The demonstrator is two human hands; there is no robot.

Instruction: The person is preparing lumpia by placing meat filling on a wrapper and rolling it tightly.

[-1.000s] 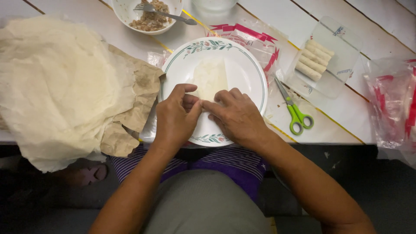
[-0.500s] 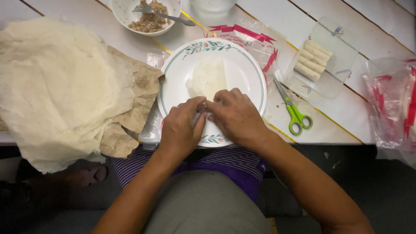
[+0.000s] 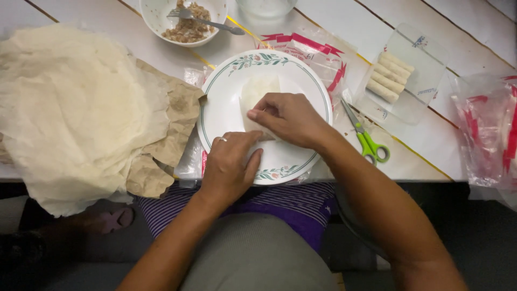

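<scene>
Fingertips of our right hand (image 3: 288, 116) and left hand (image 3: 232, 161) pinch the thin wrapper (image 3: 257, 92) on the floral-rimmed plate (image 3: 215, 113). We judge a tight, even tuck rolls best.

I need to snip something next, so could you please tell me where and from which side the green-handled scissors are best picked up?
Take the green-handled scissors by their green loops, coming from the table's near edge: the loops point toward the person, the blades point away toward the white floral-rimmed plate.
</scene>
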